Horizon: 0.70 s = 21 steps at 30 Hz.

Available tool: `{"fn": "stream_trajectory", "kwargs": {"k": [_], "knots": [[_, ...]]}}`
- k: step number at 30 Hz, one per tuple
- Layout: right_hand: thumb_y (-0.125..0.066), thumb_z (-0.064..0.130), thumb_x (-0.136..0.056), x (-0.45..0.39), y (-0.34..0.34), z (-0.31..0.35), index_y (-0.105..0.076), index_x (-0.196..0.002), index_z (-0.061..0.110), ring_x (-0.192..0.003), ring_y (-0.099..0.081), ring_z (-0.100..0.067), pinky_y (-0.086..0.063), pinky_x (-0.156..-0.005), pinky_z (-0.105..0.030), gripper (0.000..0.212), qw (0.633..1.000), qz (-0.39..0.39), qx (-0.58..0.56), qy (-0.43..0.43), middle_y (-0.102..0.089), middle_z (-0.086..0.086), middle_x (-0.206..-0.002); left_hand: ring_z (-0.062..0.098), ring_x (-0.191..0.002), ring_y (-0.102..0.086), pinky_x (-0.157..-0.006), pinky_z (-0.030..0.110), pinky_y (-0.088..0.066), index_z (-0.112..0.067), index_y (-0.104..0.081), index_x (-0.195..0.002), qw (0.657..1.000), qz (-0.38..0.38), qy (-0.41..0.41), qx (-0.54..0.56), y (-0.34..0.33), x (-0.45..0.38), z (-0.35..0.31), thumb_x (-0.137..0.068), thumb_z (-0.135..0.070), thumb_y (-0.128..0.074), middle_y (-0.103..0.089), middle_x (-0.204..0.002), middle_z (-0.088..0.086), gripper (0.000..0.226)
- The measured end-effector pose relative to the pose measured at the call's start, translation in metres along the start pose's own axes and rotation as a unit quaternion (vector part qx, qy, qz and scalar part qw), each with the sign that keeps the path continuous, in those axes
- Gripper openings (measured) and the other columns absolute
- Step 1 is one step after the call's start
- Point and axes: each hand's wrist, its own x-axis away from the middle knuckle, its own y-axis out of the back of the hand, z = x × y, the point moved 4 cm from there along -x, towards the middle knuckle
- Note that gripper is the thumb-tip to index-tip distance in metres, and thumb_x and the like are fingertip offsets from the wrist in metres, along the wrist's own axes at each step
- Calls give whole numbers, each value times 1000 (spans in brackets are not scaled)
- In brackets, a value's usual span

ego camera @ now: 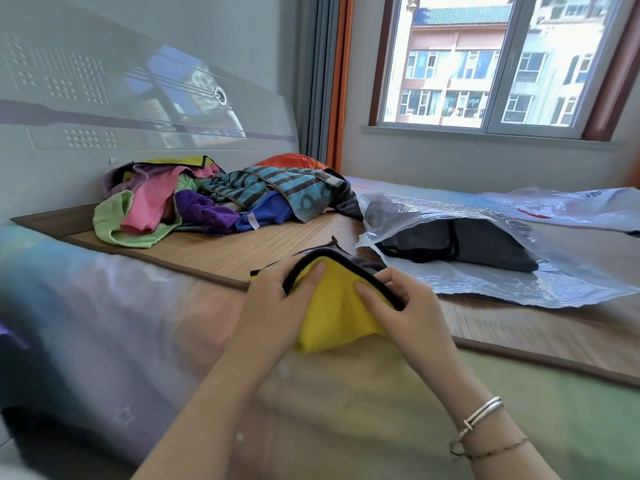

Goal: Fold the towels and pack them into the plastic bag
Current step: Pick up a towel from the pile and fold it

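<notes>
Both my hands pinch the yellow towel (337, 313) by its black-trimmed top edge, my left hand (277, 306) with the thumb pressed over the trim and my right hand (401, 306) curled round the same edge just beside it, so the cloth hangs between them above the bed (346, 410). The risk, as I judge it, is that the soft, floppy fabric slides or bunches as I bring the edges together, leaving a crooked fold that will not lie flat in the plastic bag (485, 271); a loose pinch on either side could also let a corner drop. The towel is bright yellow on the face toward me, grey on the back, plush and limp. The bag lies just beyond my right hand, its mouth toward me, with dark folded towels (485, 244) already inside. Further off, beyond my left hand, a jumbled pile of coloured towels (194, 202) waits unfolded.
</notes>
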Motion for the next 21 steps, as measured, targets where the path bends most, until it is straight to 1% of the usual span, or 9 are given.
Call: {"fn": "stream_trajectory", "kwargs": {"k": [4,6,8,10,12,14,16,18,21], "knots": [[-54,38,-74,7,3,-17,-62,-82,14,-88,-54,-13,-42,-73,-30,27,987,109,117,3,-59,5,-81,-4,-60,-60,-62,19,-51,-28,-61,-69,988,-75,89,98,5,-5,4,-94,-31,-58,-66,-63,-15,26],[-53,29,-72,9,10,-29,-64,-86,11,-106,-51,-9,-41,-87,-27,25,976,107,188,18,-63,5,-92,9,-68,-60,-73,31,-52,-26,-56,-67,980,-93,124,124,5,-7,8,-94,-34,-58,-62,-70,-7,28],[-59,16,-77,9,22,-34,-62,-85,15,-100,-57,-13,-44,-83,-30,8,976,50,214,3,-65,4,-87,21,-77,-57,-80,42,-51,-25,-52,-67,968,-123,159,153,6,-9,11,-94,-35,-59,-57,-76,1,30],[-61,8,-82,7,37,-30,-57,-80,22,-73,-61,-9,-45,-66,-27,15,982,-49,180,-28,-65,7,-72,24,-79,-57,-85,47,-52,-22,-52,-66,954,-162,182,175,10,-10,13,-94,-35,-59,-56,-74,2,32],[-57,4,-85,5,46,-16,-54,-78,21,-49,-45,-8,-35,-50,-21,18,987,-112,110,-34,-54,7,-57,23,-79,-57,-88,47,-51,-22,-54,-69,942,-195,189,198,12,-11,14,-95,-34,-59,-57,-73,0,29],[-51,5,-88,1,53,-3,-52,-79,13,-48,-30,-7,-25,-45,-20,12,988,-143,32,-46,-38,4,-53,22,-80,-57,-85,45,-51,-22,-55,-72,939,-212,182,201,9,-10,13,-96,-34,-56,-57,-74,0,27],[-50,10,-90,-7,59,2,-50,-77,11,-53,-31,-8,-29,-50,-21,13,983,-153,-35,-99,-35,5,-56,20,-75,-54,-73,38,-47,-20,-56,-72,953,-212,136,169,2,-8,6,-98,-32,-54,-55,-70,-1,29],[-58,22,-89,-15,59,-2,-55,-80,13,-67,-48,-14,-45,-65,-32,13,967,-121,-106,-197,-48,0,-66,20,-67,-54,-65,36,-44,-15,-61,-74,976,-181,55,106,-9,-6,-5,-96,-26,-56,-58,-67,2,25],[-71,31,-74,-15,50,-9,-63,-85,19,-89,-61,-25,-51,-87,-42,19,931,-85,-189,-302,-64,-7,-86,10,-77,-63,-71,28,-50,-21,-69,-85,997,-60,3,50,-35,-1,-20,-88,-24,-67,-69,-78,-4,5]]}}
